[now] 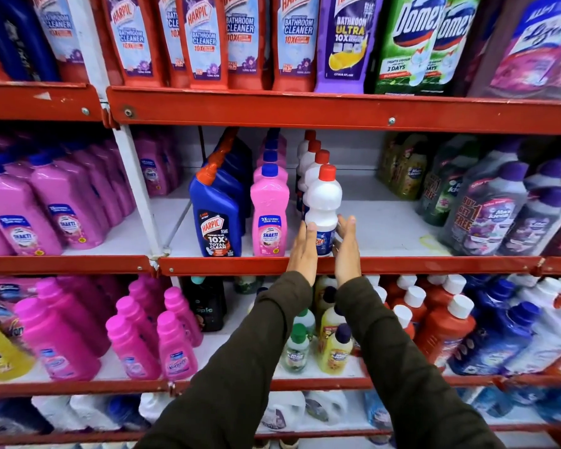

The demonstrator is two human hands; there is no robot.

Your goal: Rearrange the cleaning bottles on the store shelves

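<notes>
Both hands reach to the front edge of the middle shelf (386, 265), flanking a white bottle with a red cap (323, 202) that stands upright at the head of a row of like bottles running back into the shelf. The left hand (303, 251) lies flat and open against the bottle's left side, fingers straight and together, fingertips touching its lower label. The right hand (347, 249) is likewise open and flat on the bottle's right side, fingers extended; neither hand curls around the bottle. Just left of it stands a pink Shakti bottle (269, 212) with a blue cap, and left of that a blue Harpic bottle (216, 215). To the right, the white shelf surface lies bare up to grey-purple bottles (489, 215).
</notes>
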